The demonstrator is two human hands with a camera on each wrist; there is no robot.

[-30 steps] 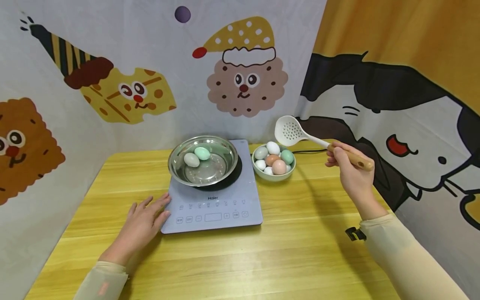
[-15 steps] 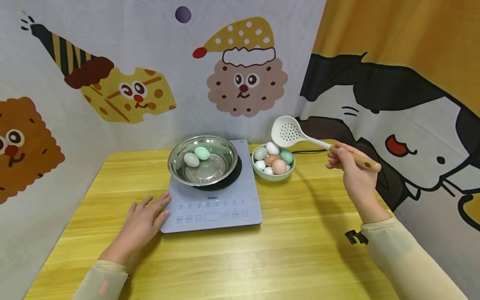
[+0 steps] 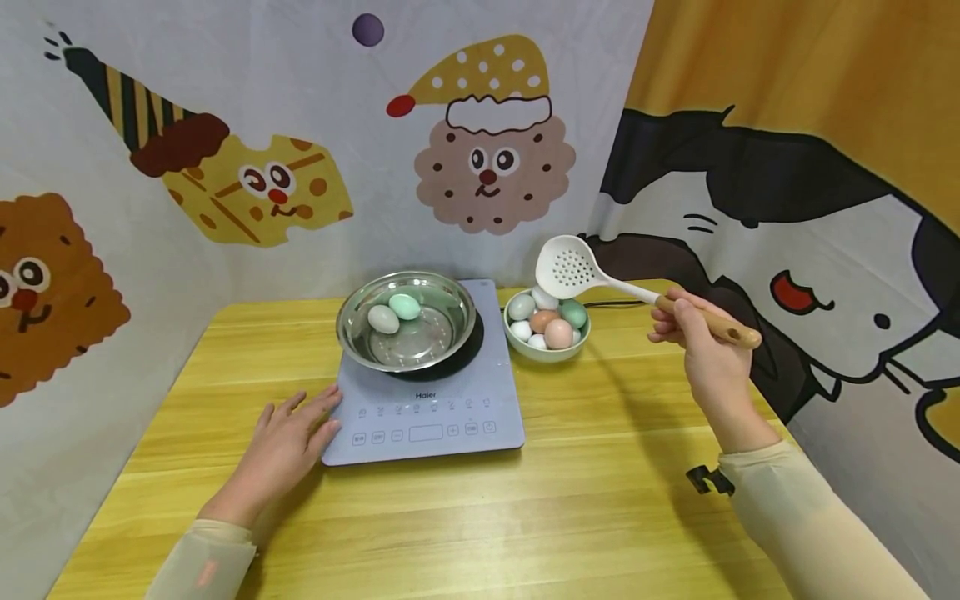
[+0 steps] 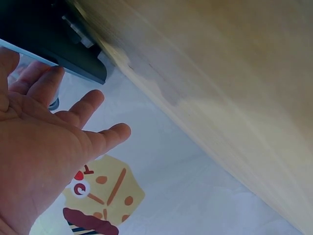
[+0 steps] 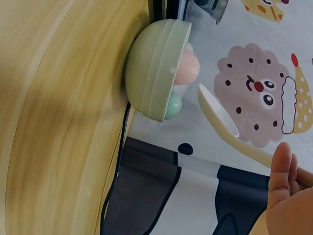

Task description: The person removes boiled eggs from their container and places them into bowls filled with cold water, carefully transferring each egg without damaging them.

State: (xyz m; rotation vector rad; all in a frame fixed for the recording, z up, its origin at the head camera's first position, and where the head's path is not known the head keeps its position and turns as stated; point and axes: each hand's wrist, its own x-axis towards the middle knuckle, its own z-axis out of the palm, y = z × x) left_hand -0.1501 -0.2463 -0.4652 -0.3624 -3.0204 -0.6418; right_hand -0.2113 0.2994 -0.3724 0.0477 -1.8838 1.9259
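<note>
My right hand (image 3: 708, 358) grips the wooden handle of a white slotted spoon (image 3: 567, 267), whose perforated head hovers above the back of a bowl of eggs (image 3: 547, 353). In the right wrist view the spoon head (image 5: 215, 110) stands apart from the bowl (image 5: 151, 73). White, brown, pinkish and green eggs fill that bowl. My left hand (image 3: 288, 446), fingers extended, touches the left edge of the induction cooker (image 3: 465, 437). A steel basin (image 3: 345, 342) sits on the cooker, with a grey egg (image 3: 383, 319) and a mint-green egg (image 3: 405, 307) inside.
The wooden table (image 3: 480, 533) meets printed cloth walls (image 3: 300, 50) at the back and sides. A black cable (image 3: 618, 303) runs behind the bowl towards the right. The cooker's touch panel faces the front.
My right hand has tilted the slotted spoon slightly, and its head has shifted a little left, over the egg bowl. The left hand, basin and eggs have stayed put.
</note>
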